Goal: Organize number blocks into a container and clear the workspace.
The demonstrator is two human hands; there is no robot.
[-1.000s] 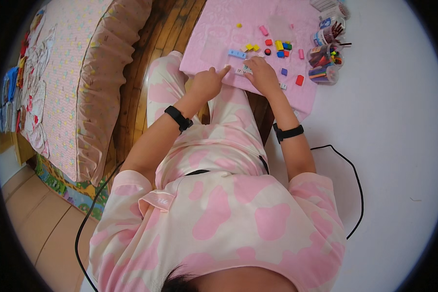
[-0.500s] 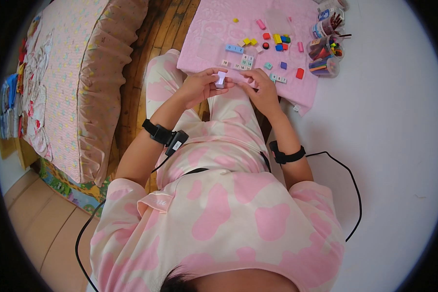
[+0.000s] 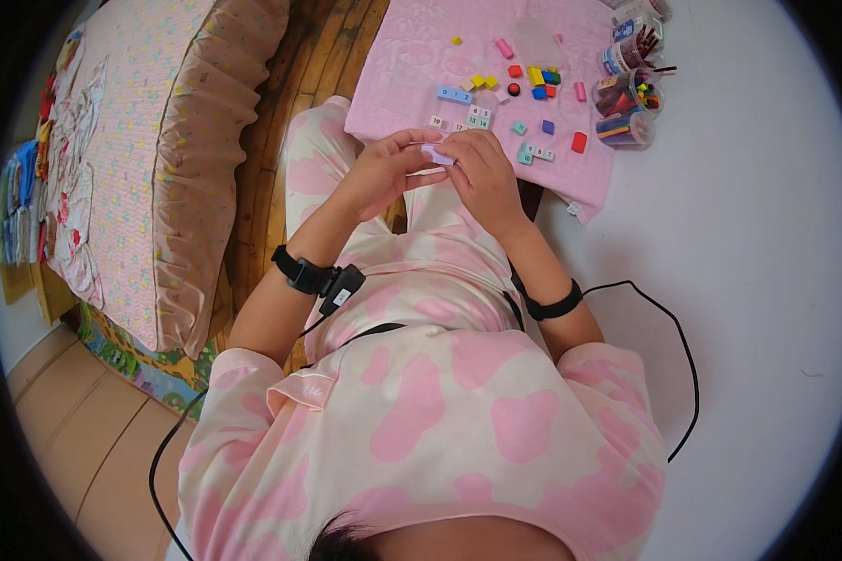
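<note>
A small lavender block is held up over my lap, in front of the pink-covered table's near edge. My left hand grips it from the left between thumb and fingers. My right hand closes on its right end, and its fingers hide part of the block. Just beyond the hands lie white number blocks in a group and a joined row of light blue number blocks. Right of my right hand are a row of pale number blocks, a teal block and a blue-purple block.
Coloured blocks, including a red one and a yellow one, are scattered over the pink cloth. Clear tubs of pens stand along its right side. A bed with a ruffled cover is at the left. Black cables run from my wristbands.
My right hand has moved left and taken hold of the lavender block, which was in the left hand alone. The block has turned from upright to lying more sideways.
</note>
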